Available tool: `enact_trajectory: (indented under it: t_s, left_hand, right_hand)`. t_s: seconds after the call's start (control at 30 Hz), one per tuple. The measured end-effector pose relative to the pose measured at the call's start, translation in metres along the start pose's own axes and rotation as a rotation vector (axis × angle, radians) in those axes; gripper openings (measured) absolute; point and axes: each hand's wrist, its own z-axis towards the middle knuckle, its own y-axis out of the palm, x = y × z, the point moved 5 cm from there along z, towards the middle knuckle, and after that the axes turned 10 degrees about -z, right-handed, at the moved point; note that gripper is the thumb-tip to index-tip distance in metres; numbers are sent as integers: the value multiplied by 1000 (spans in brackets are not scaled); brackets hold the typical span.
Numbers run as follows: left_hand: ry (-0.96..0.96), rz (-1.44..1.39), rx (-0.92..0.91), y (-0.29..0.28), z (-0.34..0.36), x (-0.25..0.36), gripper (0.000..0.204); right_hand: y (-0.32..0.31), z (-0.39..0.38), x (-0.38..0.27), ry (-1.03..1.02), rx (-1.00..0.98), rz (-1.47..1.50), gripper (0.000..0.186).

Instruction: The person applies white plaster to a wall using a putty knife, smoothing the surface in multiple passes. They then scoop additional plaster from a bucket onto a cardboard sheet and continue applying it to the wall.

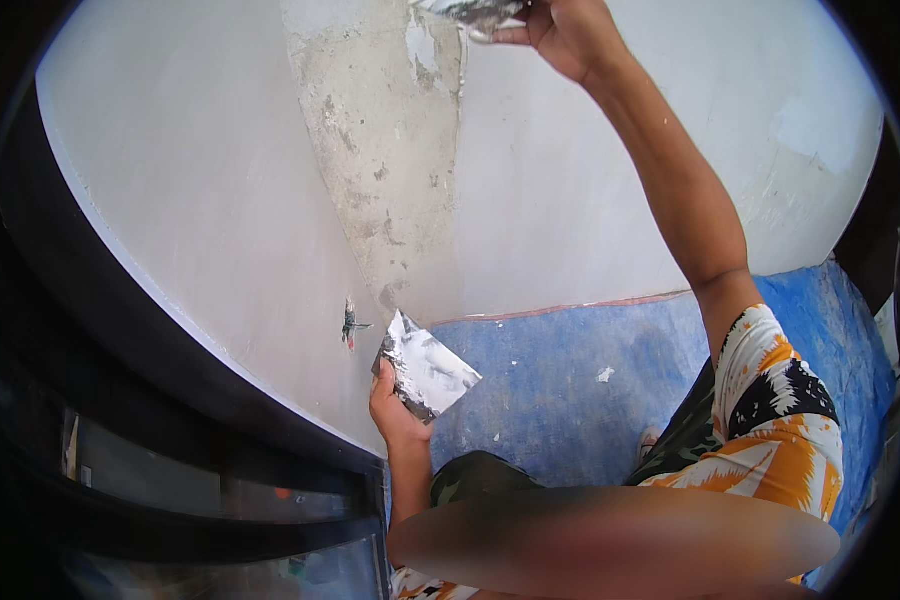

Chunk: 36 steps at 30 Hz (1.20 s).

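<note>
- One smeared metal plate (pixel 430 366) was gripped edgewise by the left hand (pixel 399 414), presumably leaving its face clear.
- The right hand (pixel 570 40) pinched a metal blade (pixel 478 12).

A blue sheet (pixel 560 400) with a white scrap (pixel 605 375) on it spreads from lower centre to lower right, wires (pixel 350 324) poke out left of centre, and dark framework (pixel 190 538) fills the lower left.

Right hand (pixel 570 40) up high, metal piece (pixel 470 10) in its grip!
Left hand (pixel 398 412) down low, clutching a silver plate (pixel 432 366); patchy wall (pixel 560 190) ahead, blue tarp (pixel 550 385) below.
</note>
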Motion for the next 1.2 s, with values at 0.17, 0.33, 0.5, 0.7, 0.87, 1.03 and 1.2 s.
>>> enact_trajectory:
  t_s: [0.17,0.33,0.5,0.7,0.87,1.03,1.2]
  left_hand:
    - [-303,-34,-114,58,35,-32,40]
    - [-208,-157,-335,67,36,-25,40]
    - [527,-15,-704,60,16,-14,29]
    - [957,1283,-726,12,22,-43,22]
    - [642,1332,-129,-90,35,-40,29]
    - [498,1010,205,-198,0,-49,41]
    - [488,787,324,-249,-3,-59,37]
  right_hand:
    - [32,-216,68,-673,-501,-629,50]
    - [22,-254,129,-227,-629,-1079,48]
    - [12,-314,227,965,-129,665,35]
    - [-9,-311,295,708,-254,1441,39]
    - [-55,-339,419,870,143,1056,44]
    - [-12,-426,603,1175,604,1030,45]
    - [22,-439,717,1179,903,1035,39]
